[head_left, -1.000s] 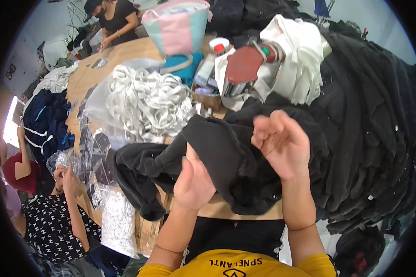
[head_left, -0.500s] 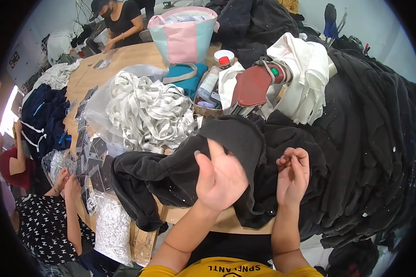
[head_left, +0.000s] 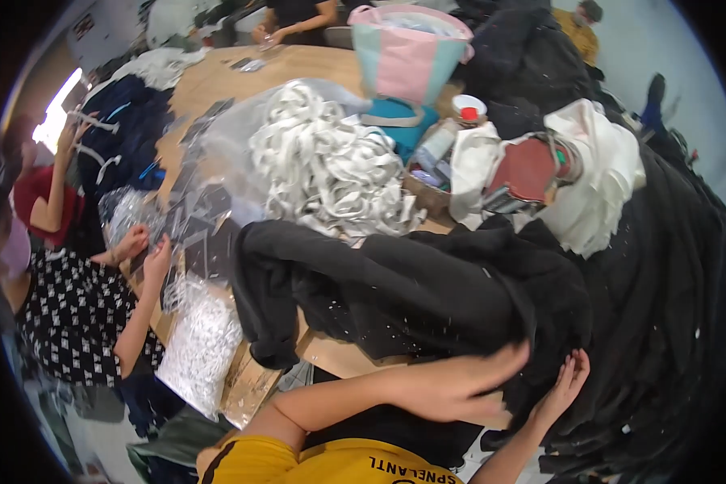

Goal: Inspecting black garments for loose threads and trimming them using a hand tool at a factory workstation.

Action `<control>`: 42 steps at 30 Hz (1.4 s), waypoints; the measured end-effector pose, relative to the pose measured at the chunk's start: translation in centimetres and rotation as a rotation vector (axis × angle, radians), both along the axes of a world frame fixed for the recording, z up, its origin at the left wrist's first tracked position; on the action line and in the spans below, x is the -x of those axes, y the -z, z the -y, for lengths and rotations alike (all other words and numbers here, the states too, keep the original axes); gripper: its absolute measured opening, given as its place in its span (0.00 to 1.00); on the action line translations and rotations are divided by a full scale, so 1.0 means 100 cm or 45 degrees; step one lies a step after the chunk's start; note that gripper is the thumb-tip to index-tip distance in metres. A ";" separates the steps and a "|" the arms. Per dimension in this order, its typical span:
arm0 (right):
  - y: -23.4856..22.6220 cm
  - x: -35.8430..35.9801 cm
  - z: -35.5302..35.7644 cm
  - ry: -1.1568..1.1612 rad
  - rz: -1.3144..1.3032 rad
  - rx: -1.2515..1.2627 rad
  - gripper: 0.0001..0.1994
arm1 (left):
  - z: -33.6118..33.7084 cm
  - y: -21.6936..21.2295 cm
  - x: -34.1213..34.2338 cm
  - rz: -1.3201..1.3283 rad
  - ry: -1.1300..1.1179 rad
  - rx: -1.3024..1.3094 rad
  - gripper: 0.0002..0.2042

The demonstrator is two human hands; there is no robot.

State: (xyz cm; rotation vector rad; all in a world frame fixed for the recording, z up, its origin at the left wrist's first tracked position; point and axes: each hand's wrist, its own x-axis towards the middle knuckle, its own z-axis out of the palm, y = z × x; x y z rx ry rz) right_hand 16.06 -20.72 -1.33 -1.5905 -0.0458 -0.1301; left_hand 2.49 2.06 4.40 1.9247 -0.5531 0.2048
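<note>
A black fleece garment, specked with white lint, lies across the near part of the table, with one sleeve-like end hanging toward the table's front edge. My left hand, blurred at the fingers, reaches across to the right just in front of the garment. Its thumb and fingers are apart and nothing shows in it. Farther right, my right hand rests at the edge of the dark cloth with its fingers stretched out. Whether its fingertips touch the garment or the pile beside it is unclear.
A big heap of dark garments fills the right side. Behind the garment lie white elastic bands, a pink-and-blue bucket bag and a red pouch. A bag of white cords stands left, near a co-worker's hands.
My left hand has come out from the garment's raised edge and swung down to the right. The fabric now lies flatter. My right hand moved lower and right; the view has turned left.
</note>
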 end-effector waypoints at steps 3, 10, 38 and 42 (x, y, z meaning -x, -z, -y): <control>0.005 0.002 0.000 -0.106 -0.069 0.096 0.22 | -0.020 0.008 0.041 -0.237 0.202 -0.309 0.24; 0.020 0.034 -0.054 -0.327 0.261 0.561 0.35 | -0.148 0.017 0.148 -0.177 -2.246 -1.190 0.37; 0.046 0.057 -0.070 -0.296 -0.046 0.346 0.57 | -0.063 0.003 0.054 0.154 -0.802 0.178 0.12; 0.034 0.043 -0.082 -0.232 -0.391 -0.235 0.49 | -0.111 0.040 0.104 -0.306 -1.631 -0.006 0.20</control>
